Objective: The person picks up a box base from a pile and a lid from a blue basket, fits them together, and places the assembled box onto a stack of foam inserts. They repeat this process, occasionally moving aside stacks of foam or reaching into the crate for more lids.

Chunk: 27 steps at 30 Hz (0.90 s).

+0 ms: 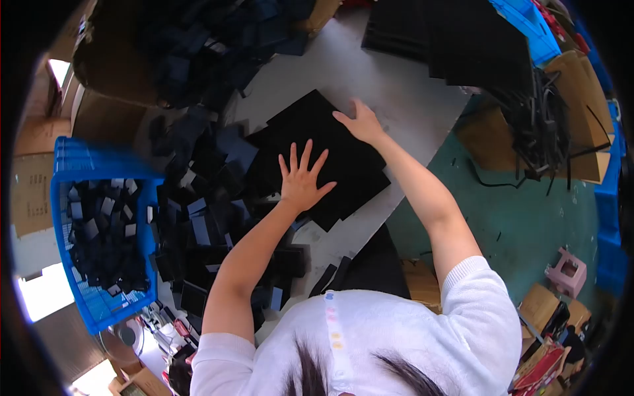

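Observation:
Several flat black sheets (330,162) lie overlapping on the grey table, their corners fanned out at different angles. My left hand (304,183) rests over them with its fingers spread wide and the palm down. At the upper right edge of the sheets is my right hand (362,124), thumb and fingers apart, with nothing showing between them. Beside the sheets on the left, a loose pile of small dark box-shaped pieces (201,228) spreads toward the table's near side.
A blue crate (109,323) holding small black pieces stands at the left. Stacked large black sheets (456,39) lie at the far right of the table (337,63). Black strips (538,125) hang over a cardboard box (578,86). A pink stool (566,272) stands on the green floor.

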Tool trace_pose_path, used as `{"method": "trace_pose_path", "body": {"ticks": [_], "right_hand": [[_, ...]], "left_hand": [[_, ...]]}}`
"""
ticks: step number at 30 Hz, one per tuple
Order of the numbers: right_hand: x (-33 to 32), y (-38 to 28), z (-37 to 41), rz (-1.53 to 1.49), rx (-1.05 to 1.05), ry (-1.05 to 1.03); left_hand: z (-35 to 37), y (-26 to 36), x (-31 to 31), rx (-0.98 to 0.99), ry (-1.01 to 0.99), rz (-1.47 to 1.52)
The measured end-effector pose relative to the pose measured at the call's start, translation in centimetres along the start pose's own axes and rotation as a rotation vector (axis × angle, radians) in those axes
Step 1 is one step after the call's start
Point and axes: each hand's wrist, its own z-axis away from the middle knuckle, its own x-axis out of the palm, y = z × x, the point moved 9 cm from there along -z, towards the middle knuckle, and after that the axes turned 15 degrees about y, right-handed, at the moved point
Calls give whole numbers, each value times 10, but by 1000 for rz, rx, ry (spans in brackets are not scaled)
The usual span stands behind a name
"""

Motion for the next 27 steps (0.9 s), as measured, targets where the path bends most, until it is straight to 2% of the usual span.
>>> {"method": "trace_pose_path", "body": {"ticks": [1,2,4,5,6,8,9,11,14,17,19,21,23,24,25,27], "right_hand": [[-3,-24,-2,122,-164,205],[7,-34,-2,114,-177,192],[19,-80,33,101,-509,156],[28,-82,45,95,-520,138],[38,-81,57,142,-544,147],[55,-76,71,212,-560,147],[58,-79,73,202,-579,136],[55,-78,77,219,-566,186],[55,-80,80,234,-571,184],[58,-77,78,239,-576,188],[57,-74,77,230,-580,203],[58,-74,78,240,-590,211],[61,-75,74,259,-567,210],[65,-76,70,347,-555,223],[59,-104,72,336,-574,223],[28,-159,88,-44,-567,228]], "left_hand": [[-4,-5,-14,-37,105,63],[-7,-19,-34,-132,272,107],[13,-66,-59,-431,523,158],[27,-93,-62,-602,647,214],[31,-104,-58,-622,656,206],[64,-146,10,-1232,411,846],[67,-145,17,-1181,450,798],[61,-121,26,-1172,460,940],[58,-88,4,-1123,509,693],[70,-106,22,-1096,465,666],[101,-135,26,-1243,717,937],[121,-148,15,-1379,800,1450],[130,-150,-20,-1420,769,1682],[134,-153,-33,-1390,777,1694],[134,-158,-42,-1383,804,1692],[133,-156,-51,-1345,913,1816]]}}
